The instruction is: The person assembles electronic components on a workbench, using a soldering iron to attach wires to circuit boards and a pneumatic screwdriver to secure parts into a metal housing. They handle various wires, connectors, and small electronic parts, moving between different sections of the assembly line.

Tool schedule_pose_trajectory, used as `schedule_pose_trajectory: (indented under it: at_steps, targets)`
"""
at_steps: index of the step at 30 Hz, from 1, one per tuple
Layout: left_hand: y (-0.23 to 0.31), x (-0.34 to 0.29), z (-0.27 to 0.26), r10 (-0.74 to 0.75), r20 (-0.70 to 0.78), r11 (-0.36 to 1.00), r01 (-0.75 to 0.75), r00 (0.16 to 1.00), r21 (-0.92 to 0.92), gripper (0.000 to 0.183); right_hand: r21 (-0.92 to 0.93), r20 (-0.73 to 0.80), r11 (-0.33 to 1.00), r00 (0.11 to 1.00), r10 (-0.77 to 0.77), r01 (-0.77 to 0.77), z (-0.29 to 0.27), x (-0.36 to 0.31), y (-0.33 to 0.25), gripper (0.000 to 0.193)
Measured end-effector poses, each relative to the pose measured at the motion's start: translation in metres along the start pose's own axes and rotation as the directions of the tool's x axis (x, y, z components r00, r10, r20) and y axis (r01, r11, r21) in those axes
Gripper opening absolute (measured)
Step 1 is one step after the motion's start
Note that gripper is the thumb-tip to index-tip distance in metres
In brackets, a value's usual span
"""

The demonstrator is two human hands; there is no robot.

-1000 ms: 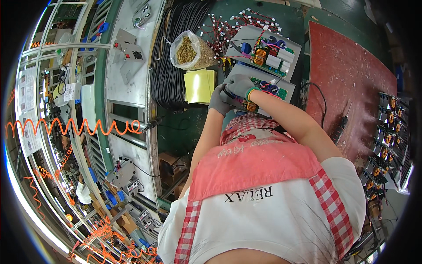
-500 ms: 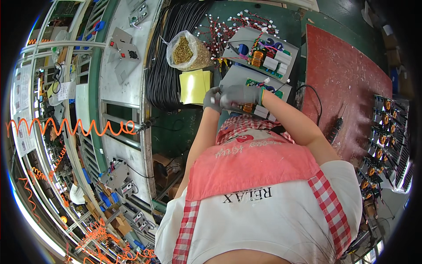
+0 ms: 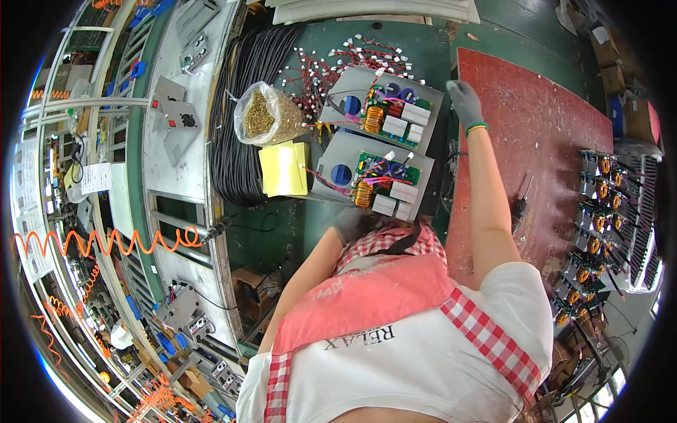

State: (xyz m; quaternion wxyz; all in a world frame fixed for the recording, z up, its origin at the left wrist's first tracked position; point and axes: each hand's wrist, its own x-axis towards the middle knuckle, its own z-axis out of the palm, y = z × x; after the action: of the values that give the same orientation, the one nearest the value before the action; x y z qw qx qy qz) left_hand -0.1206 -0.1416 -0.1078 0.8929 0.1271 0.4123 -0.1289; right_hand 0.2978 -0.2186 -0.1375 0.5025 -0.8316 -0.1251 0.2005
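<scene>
Two grey metal panels lie on the green bench, each bearing a green circuit board. The near panel (image 3: pixel 327 185) carries a near board (image 3: pixel 369 163) with a copper coil, white blocks and pink wires. The far panel (image 3: pixel 338 88) holds a similar far board (image 3: pixel 384 106). My left hand (image 3: pixel 351 224), in a grey glove, is low against the apron by the near panel's front edge; its fingers are hard to make out. My right hand (image 3: pixel 465 106), gloved in grey, reaches over the red board's left edge, right of the far panel. Its fingers look stretched out, with nothing visible in them.
Left of the panels are yellow sheets (image 3: pixel 283 169), a clear bag of small brass-coloured parts (image 3: pixel 261 116) and bundled black cables (image 3: pixel 236 141). Red wires with white connectors (image 3: pixel 310 77) lie behind. A red board (image 3: pixel 536 113) spans the right; several coil assemblies (image 3: pixel 598 222) stand beyond.
My hands have parted from over the near panel: the right has swung far out to the right, the left has drawn toward my body. The near board is now uncovered. The view has shifted.
</scene>
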Motion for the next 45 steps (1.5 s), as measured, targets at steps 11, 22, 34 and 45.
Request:
schedule_pose_trajectory:
  at_steps: [11, 22, 34, 45]
  targets:
    - [0.034, -0.073, 0.071, 0.019, 0.103, 0.991, -0.005, 0.995, -0.133, 0.054, -0.195, 0.184, 0.945, 0.956, -0.228, 0.263, 0.029, -0.009, -0.012, 0.042]
    - [-0.042, -0.219, -0.056, 0.147, -0.435, 0.483, -0.448, 0.888, -0.752, 0.021, 0.135, 0.143, 0.847, 0.836, -0.53, 0.514, 0.021, -0.096, -0.104, 0.021]
    - [-0.217, -0.321, -0.282, 0.142, -0.605, -0.566, -0.437, 0.783, -0.699, 0.033, -0.039, 0.75, -0.213, -0.112, -0.651, 0.976, 0.172, -0.257, -0.398, 0.017]
    - [-0.173, -0.405, -0.311, 0.143, -0.817, -0.716, -0.511, 0.559, -0.475, 0.035, -0.067, 0.619, -0.357, -0.242, -0.747, 0.932, 0.496, -0.308, -0.574, 0.015]
